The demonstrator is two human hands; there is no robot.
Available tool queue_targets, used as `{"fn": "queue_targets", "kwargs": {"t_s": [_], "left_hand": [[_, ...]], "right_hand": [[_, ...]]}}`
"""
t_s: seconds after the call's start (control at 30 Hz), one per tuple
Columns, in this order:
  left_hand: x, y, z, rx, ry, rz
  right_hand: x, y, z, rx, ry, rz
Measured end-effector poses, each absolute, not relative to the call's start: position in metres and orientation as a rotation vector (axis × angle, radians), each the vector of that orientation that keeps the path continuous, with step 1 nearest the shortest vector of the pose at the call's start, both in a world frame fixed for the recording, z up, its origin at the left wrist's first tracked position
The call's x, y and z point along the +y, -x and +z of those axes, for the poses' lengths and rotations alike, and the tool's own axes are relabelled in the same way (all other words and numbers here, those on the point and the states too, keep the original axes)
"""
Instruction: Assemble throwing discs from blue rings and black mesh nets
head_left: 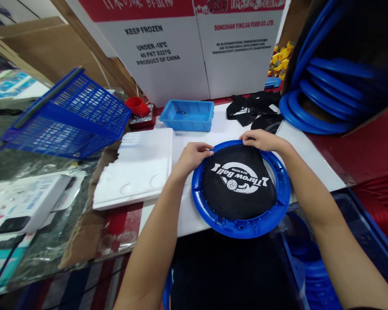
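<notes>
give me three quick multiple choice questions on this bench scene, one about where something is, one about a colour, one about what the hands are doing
1. Where is the small blue tray?
A. on the white board beyond the ring
B. inside the blue basket
C. under the ring

2. What colour is the ring around the black mesh?
A. red
B. blue
C. yellow

3. What are the two hands doing?
A. resting flat on the white foam sheet
B. lifting the basket
C. pinching the far edge of the mesh at the ring

Answers:
1 A, the tray sits past the ring, in front of the white cartons.
2 B, the ring is blue plastic.
3 C, the left hand and right hand both grip the mesh's far edge where it meets the ring.
</notes>
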State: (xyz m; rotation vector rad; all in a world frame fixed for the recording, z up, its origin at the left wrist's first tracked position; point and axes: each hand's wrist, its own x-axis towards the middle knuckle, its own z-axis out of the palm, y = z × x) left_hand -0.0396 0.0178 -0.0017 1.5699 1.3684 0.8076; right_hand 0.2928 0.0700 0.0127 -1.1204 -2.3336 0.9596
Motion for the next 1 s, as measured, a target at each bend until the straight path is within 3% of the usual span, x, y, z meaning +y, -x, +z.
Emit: {"fn": "queue_targets", "kwargs": {"t_s": [0.4,0.7,1.0], "left_hand": [[0.01,0.035,0.009,1.496,-1.915,0.735],[0.009,0.034,0.01,1.403,-2.074,0.639],[0.007,0.035,0.018,1.486,-2.001,0.613]], "right_hand": [[0.066,-0.29,0.016,-2.371,1.202,0.859],[0.072,-0.289,0.01,-2.359,1.107,1.009],[0.065,-0.279,0.012,-2.455,1.253,0.698]]}}
